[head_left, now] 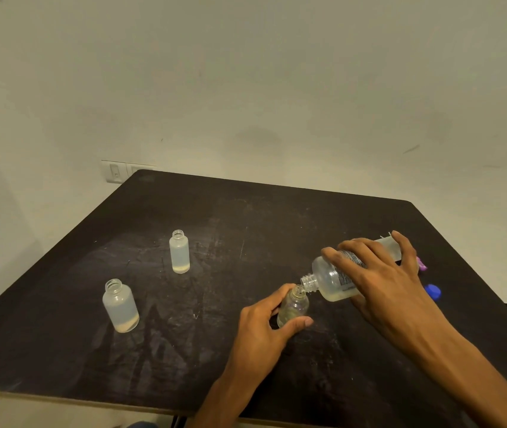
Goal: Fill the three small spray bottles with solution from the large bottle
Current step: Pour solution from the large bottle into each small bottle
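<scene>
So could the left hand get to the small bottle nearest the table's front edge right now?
Probably not yet: the left hand is busy steadying the small bottle being filled, though bare table lies between it and the nearest bottle.

Both bare forearms reach forward, the left hand [264, 319] curled with thumb and fingertips closed round a small bottle [293, 307] between them, the right hand [379, 273] palm-down, fingers spread over the tipped large bottle [332, 278] beneath them.
</scene>
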